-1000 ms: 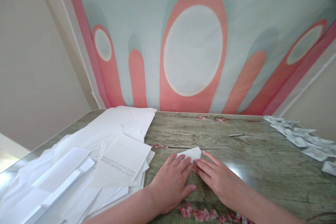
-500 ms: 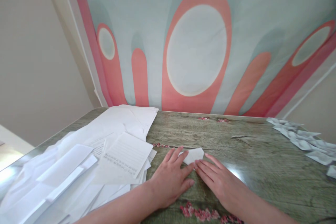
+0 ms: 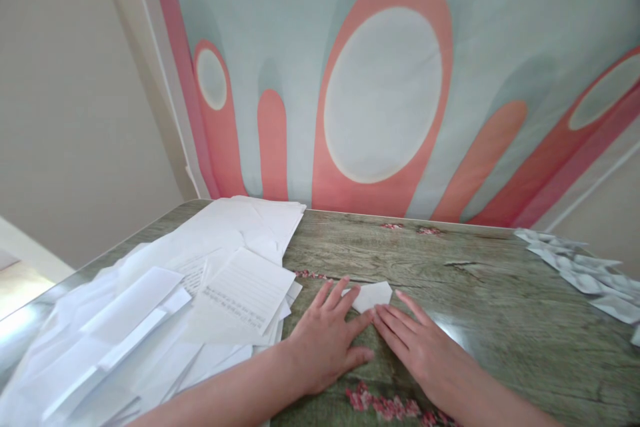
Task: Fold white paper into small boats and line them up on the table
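Note:
A small folded piece of white paper (image 3: pixel 373 296) lies flat on the table, its right end angled to a point. My left hand (image 3: pixel 327 333) rests over the paper's left end, fingers spread and partly covering it. At the paper's lower edge, my right hand (image 3: pixel 413 343) lies flat with its fingers stretched out side by side, the tips touching near my left index finger. Neither hand is wrapped round anything. What lies beneath the fingertips is hidden.
Loose white sheets (image 3: pixel 150 293) spread in a large pile over the table's left side, with a lined, written sheet (image 3: pixel 245 290) on top. Several folded paper pieces (image 3: pixel 580 267) sit in a row at the right edge. A patterned wall covering (image 3: pixel 300 13) rises behind the wood-patterned table (image 3: pixel 490 307).
The whole view has shifted slightly, so everything appears a little further right. Both hands stay at the folded paper in nearly the same pose.

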The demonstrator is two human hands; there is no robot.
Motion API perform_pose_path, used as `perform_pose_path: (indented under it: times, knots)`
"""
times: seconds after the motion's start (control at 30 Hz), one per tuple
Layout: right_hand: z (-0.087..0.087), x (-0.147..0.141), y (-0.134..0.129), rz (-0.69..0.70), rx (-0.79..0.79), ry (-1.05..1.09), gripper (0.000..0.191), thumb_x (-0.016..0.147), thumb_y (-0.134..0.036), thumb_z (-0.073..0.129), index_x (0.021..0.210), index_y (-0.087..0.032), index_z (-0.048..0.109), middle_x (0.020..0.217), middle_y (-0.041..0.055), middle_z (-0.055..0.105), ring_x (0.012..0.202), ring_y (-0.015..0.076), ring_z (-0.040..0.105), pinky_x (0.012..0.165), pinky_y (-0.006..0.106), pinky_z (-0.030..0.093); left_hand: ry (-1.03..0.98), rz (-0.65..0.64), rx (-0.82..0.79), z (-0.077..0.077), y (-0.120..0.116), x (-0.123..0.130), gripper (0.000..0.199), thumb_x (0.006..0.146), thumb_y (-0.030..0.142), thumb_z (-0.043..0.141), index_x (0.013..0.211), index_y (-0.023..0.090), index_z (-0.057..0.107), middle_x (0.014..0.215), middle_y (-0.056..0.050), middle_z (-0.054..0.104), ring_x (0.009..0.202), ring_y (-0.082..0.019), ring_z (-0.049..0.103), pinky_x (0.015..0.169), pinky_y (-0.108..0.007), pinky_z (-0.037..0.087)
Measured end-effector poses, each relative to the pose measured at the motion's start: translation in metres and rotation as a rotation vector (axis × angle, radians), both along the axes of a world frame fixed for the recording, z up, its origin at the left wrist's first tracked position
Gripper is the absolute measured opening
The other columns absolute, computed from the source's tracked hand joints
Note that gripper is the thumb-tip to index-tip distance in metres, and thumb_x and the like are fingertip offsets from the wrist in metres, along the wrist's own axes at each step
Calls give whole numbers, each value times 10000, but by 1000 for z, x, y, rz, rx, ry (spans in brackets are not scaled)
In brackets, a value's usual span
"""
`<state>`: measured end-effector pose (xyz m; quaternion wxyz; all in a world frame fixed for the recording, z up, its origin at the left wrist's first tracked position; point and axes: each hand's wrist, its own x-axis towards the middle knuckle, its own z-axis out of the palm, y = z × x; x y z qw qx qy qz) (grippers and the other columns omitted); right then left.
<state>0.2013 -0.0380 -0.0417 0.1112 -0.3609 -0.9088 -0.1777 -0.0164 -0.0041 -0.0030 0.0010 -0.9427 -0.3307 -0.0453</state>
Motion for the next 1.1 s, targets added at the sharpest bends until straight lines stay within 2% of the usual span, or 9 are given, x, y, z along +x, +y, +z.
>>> perform_pose_path:
  times: [0.23, 0.37, 0.57, 0.7, 0.83, 0.97, 1.1]
  knots:
    - [-4, -1, 1, -8, -13, -32, 410, 850, -193, 457, 1233, -56, 515, 1263, 151, 543, 1171, 258, 469, 1091, 503, 212, 26, 42, -28, 3, -14, 11, 618, 868, 612, 313, 1333, 215, 408, 1459, -101, 281, 1359, -305, 154, 1077, -520, 163]
    - [-1, -2, 0, -17, -20, -38, 408, 839, -186, 463, 1218, -53, 530, 1249, 161, 552, 1157, 267, 480, 1089, 505, 209, 42, 45, -61, 7, -18, 9, 604, 870, 605, 325, 1336, 228, 404, 1457, -89, 288, 1357, -304, 166, 1080, -509, 169]
    - [1, -3, 0, -20, -16, -31, 398, 835, -158, 453, 1212, -58, 534, 1249, 154, 553, 1145, 259, 492, 1088, 494, 217, 38, 52, -69, 13, -10, 3, 533, 876, 584, 345, 1324, 303, 416, 1451, -75, 307, 1354, -327, 159, 1060, -548, 164]
    - [-1, -2, 1, -18, -11, -21, 372, 841, -144, 446, 1192, -71, 549, 1231, 149, 567, 1130, 251, 506, 1082, 498, 229, 66, 61, -59, 18, -4, -3, 500, 887, 562, 341, 1309, 313, 436, 1445, -82, 316, 1351, -339, 159, 1050, -561, 163]
    - [-1, -1, 2, -21, -22, -30, 375, 842, -153, 464, 1201, -76, 541, 1237, 144, 562, 1141, 252, 496, 1078, 491, 245, 90, 83, -18, 19, 0, -10, 479, 891, 541, 356, 1290, 300, 467, 1424, -88, 356, 1344, -337, 185, 1046, -550, 182]
    - [-1, -2, 2, -14, -12, 0, 353, 841, -138, 465, 1176, -79, 556, 1213, 144, 577, 1128, 243, 504, 1074, 491, 254, 98, 166, 48, 18, 4, -15, 446, 890, 516, 383, 1227, 270, 540, 1365, -96, 441, 1330, -324, 235, 1044, -522, 206]
    - [1, -3, 2, 4, 7, 28, 335, 831, -114, 461, 1144, -83, 575, 1178, 145, 597, 1102, 234, 521, 1067, 485, 268, 81, 155, 85, 19, 4, -12, 433, 880, 485, 426, 1186, 217, 574, 1298, -110, 508, 1305, -318, 287, 1043, -503, 221]
